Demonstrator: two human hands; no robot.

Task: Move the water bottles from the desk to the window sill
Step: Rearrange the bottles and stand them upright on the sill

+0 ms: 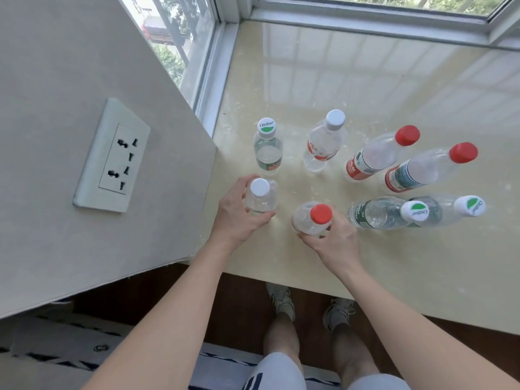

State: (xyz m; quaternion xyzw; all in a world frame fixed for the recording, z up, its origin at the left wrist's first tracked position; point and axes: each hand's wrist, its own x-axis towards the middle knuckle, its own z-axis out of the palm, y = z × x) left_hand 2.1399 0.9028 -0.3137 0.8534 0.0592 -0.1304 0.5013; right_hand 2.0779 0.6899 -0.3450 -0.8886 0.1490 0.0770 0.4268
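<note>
Several clear water bottles stand on the glossy cream window sill [394, 263]. My left hand [236, 212] grips a white-capped bottle [260, 197] standing near the wall corner. A red-capped bottle [312, 218] sits just to its right, with my right hand [334, 237] curled round it from the near side. Behind them stand a green-label bottle [267, 147] and a white-capped red-label bottle [323, 144]. Two red-capped bottles [377, 153] [422, 171] and two green-and-white-capped bottles [385, 212] [450, 208] stand further right.
A wall [84, 108] with a double socket [112, 156] juts out on the left, right next to my left hand. Window frames [365, 21] border the sill at the back and left. My legs and shoes [281, 299] stand on the dark floor below the sill's front edge.
</note>
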